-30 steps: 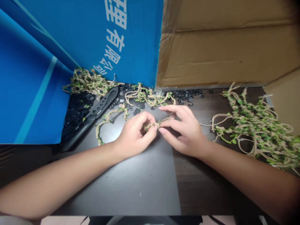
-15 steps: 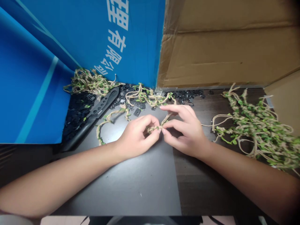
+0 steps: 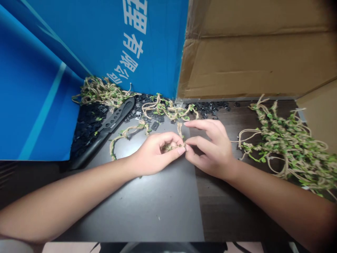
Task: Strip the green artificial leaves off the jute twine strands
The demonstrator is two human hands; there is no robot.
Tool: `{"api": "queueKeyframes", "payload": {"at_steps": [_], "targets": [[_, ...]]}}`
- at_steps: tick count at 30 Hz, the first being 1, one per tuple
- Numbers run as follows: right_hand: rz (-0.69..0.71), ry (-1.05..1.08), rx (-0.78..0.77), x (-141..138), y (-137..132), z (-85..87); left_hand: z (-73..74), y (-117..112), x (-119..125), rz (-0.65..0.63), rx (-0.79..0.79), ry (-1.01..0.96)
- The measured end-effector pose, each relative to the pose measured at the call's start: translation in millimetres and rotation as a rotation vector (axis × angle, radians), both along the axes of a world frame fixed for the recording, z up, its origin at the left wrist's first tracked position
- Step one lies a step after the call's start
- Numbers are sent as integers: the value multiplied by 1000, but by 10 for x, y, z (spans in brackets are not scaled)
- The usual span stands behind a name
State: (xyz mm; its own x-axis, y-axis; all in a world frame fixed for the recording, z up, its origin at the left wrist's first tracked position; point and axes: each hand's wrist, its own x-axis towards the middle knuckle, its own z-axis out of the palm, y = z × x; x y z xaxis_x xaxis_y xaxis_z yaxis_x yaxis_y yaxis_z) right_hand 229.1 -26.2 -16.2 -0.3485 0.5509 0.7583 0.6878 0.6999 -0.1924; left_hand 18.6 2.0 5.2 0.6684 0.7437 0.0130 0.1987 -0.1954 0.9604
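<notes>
My left hand (image 3: pixel 158 153) is closed, its thumb and fingers pinching a braided twine garland (image 3: pixel 126 133) with small green leaves. The garland curves out behind that hand over the grey mat. Facing it, my right hand (image 3: pixel 210 147) pinches the same garland between thumb and fingertip, close to the left fingertips, while its index finger reaches out above. A short frayed twine end (image 3: pixel 180 130) stands up between the two hands. The spot where the fingertips meet is partly hidden.
A large heap of leafy twine (image 3: pixel 292 147) lies at the right, a smaller bundle (image 3: pixel 102 92) at the back left. Another garland piece (image 3: pixel 168 109) and black scraps (image 3: pixel 210 109) line the back. A black-handled tool (image 3: pixel 113 121) lies left. Blue board (image 3: pixel 158 52) and cardboard (image 3: pixel 250 63) wall the rear.
Both hands have shifted slightly to the right, with the garland trailing along. The twine end near the right hand now stands more upright and apart from the fingers.
</notes>
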Motion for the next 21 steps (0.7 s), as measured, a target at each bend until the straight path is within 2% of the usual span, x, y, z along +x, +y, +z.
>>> {"api": "queueKeyframes", "payload": {"at_steps": [3,10,18,21], "targets": [[-38,-40,41,15,-35,-2,-9,-20,0,17,19,2],[-60,-88,17,46,-61,-30,-84,-23,36,193,72,-25],[-37,-126,24,55,-47,-31,-75,-10,35,150,101,-4],[-22,-103,4,50,-32,-38,-81,-28,26,119,200,49]]}}
